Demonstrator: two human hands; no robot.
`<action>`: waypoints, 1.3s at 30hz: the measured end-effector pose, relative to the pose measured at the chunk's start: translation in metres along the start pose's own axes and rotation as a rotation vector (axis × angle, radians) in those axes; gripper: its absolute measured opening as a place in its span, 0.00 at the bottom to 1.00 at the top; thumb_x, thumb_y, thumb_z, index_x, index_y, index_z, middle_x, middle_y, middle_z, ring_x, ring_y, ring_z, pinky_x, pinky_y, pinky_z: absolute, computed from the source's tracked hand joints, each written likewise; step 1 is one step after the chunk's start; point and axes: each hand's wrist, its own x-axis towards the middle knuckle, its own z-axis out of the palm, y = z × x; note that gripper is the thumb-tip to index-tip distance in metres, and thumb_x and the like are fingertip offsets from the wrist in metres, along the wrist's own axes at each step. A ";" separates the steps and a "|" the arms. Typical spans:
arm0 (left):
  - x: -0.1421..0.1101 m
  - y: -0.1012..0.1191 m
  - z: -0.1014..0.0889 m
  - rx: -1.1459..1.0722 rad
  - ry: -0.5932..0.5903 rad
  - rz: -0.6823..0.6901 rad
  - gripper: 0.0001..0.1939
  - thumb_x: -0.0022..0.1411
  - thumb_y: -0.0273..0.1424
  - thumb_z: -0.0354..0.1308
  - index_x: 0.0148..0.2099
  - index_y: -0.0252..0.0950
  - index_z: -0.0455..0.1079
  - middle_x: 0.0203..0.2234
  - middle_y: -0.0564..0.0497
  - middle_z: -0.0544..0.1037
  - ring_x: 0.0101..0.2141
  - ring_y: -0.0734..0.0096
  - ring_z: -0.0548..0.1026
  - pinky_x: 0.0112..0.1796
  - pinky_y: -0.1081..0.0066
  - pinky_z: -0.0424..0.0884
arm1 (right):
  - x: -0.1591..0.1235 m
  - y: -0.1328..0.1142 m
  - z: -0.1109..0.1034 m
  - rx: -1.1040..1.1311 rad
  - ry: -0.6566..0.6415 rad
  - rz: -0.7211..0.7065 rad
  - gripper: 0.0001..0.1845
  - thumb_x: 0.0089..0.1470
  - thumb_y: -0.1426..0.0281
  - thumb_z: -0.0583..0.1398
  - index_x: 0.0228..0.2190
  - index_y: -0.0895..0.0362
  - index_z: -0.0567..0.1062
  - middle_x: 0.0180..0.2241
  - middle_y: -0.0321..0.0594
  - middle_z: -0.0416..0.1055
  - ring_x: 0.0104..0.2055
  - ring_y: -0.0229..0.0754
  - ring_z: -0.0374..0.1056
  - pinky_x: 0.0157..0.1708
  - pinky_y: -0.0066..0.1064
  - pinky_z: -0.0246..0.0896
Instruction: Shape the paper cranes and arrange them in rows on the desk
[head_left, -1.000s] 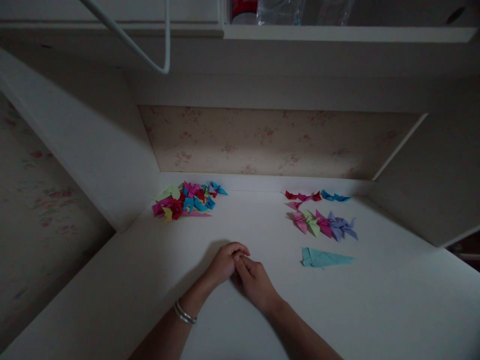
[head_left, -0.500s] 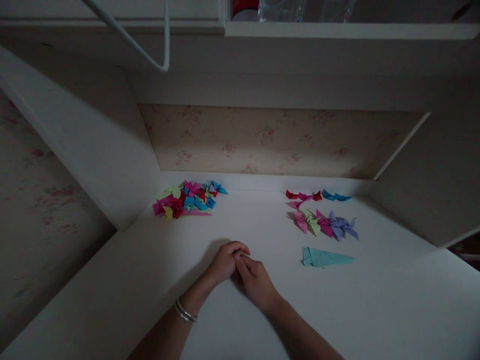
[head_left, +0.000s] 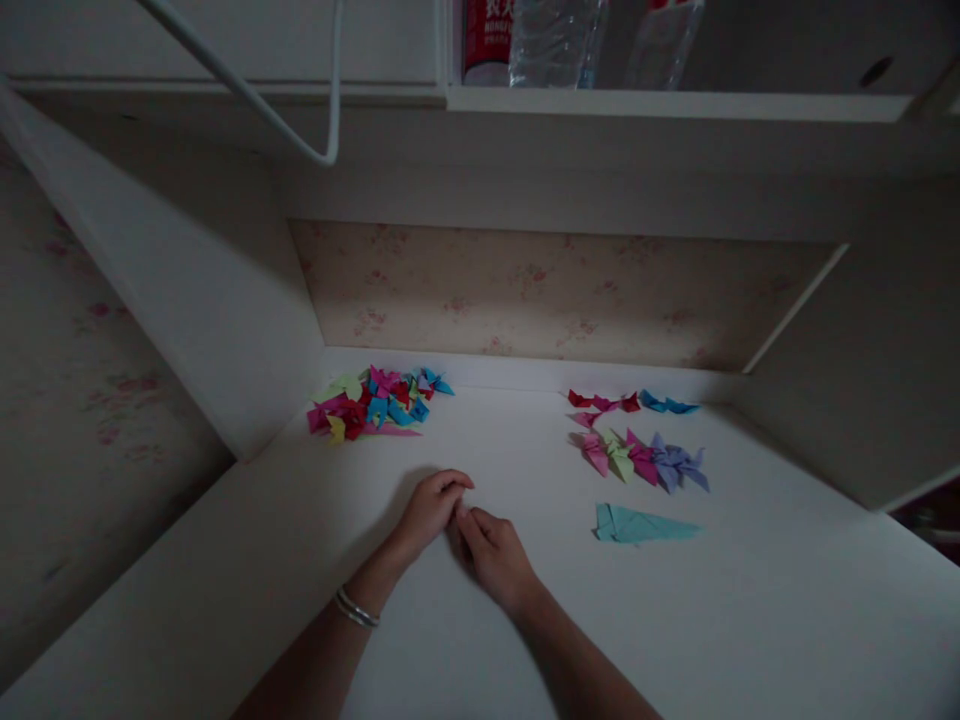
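My left hand (head_left: 433, 508) and my right hand (head_left: 491, 548) rest together on the white tabletop, meeting at the fingertips. The left one is closed, its fingers bent over, with two silver bangles (head_left: 356, 608) around that wrist. Curled fingers and a thumb along the top close the right one. No object shows in either, though the inner fingers are hidden. To the right lies a folded teal paper piece (head_left: 645, 524), flat and tapering to the right. Behind it stands a row of pink, green and purple origami cranes (head_left: 637, 460).
At the back left is a heap of colourful folded paper pieces (head_left: 367, 405). Red and blue folded papers (head_left: 634, 402) lie along the back right edge. Overhead, a shelf (head_left: 675, 104) holds clear plastic bottles (head_left: 551, 45), and a white bent rod (head_left: 262, 110) hangs at the upper left.
Both hands have shifted slightly left and loosened from their clasp, leaving a small gap between them. The view has tilted up, showing more of the shelf. The papers lie as before.
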 end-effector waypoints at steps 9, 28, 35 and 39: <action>0.069 0.002 -0.055 0.662 0.341 -0.110 0.17 0.62 0.32 0.49 0.53 0.36 0.65 0.44 0.42 0.74 0.43 0.59 0.73 0.41 0.65 0.67 | 0.001 0.005 0.001 -0.046 0.005 -0.012 0.27 0.60 0.52 0.46 0.18 0.55 0.64 0.16 0.31 0.59 0.20 0.34 0.55 0.22 0.26 0.48; 0.100 0.002 -0.058 1.000 0.241 -0.118 0.16 0.64 0.26 0.42 0.42 0.32 0.71 0.40 0.37 0.76 0.39 0.53 0.75 0.38 0.60 0.68 | 0.002 0.000 -0.003 -0.063 -0.016 -0.049 0.29 0.60 0.51 0.45 0.18 0.55 0.66 0.16 0.32 0.61 0.20 0.35 0.58 0.22 0.26 0.51; 0.083 0.014 -0.059 0.904 0.256 -0.022 0.12 0.64 0.31 0.46 0.43 0.39 0.69 0.38 0.46 0.78 0.38 0.62 0.76 0.36 0.70 0.67 | 0.003 0.005 0.000 0.084 -0.005 0.012 0.27 0.59 0.50 0.48 0.19 0.56 0.65 0.17 0.32 0.60 0.19 0.34 0.55 0.19 0.25 0.49; 0.051 0.011 -0.044 0.492 0.262 0.051 0.11 0.63 0.33 0.48 0.46 0.37 0.66 0.37 0.48 0.78 0.27 0.70 0.76 0.32 0.73 0.68 | 0.009 0.007 -0.003 0.372 0.075 0.089 0.21 0.54 0.49 0.53 0.28 0.55 0.65 0.15 0.26 0.55 0.15 0.31 0.49 0.14 0.23 0.43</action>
